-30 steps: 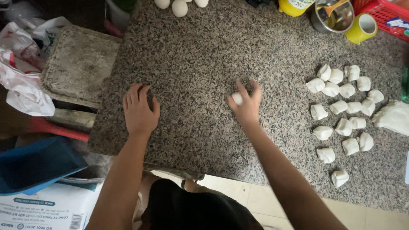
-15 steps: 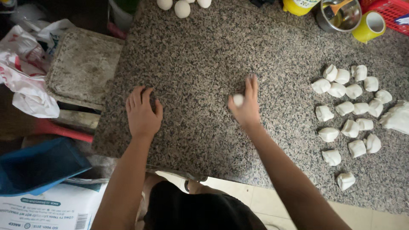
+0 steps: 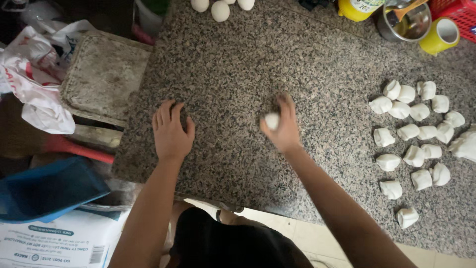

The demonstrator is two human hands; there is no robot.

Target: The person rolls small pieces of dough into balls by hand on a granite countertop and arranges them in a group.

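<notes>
The right hand cups a dough ball on the granite slab, fingers curled over it. At nine o'clock, the left hand lies flat, fingers slightly apart. Cut dough pieces sit at three o'clock.

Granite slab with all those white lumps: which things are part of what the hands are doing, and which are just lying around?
In use:
right hand cupping a dough piece
left hand flat on the granite slab
cut dough pieces
rolled dough balls

Lying about:
yellow cup
metal pot
plastic bags
blue dustpan
</notes>
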